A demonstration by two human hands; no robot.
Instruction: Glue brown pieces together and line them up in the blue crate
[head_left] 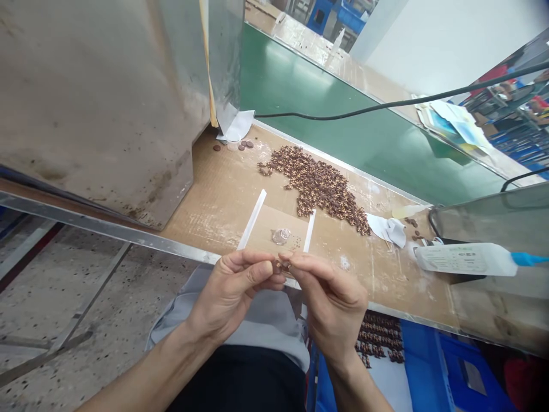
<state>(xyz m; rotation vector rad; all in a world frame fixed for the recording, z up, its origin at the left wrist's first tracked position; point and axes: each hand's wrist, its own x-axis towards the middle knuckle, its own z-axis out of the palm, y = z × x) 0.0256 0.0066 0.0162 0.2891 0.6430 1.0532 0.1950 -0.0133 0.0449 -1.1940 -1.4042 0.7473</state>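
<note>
parts pile (321, 186) on table (210, 200) | container (281, 236) before pile, between two strips (252, 220) | bottle (467, 258) right of pile

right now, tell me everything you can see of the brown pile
The brown pile is an elongated heap of many small brown pieces with golden flecks, whose shape and material are unclear. It lies on the cardboard-like surface beyond the left hand and right hand, touching neither, its right end beside a crumpled white sheet.

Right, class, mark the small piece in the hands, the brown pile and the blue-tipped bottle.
Small piece (280, 266), head view: exposed middle.
Brown pile (322, 184), head view: central mass.
Blue-tipped bottle (467, 259), head view: labelled side.
</note>
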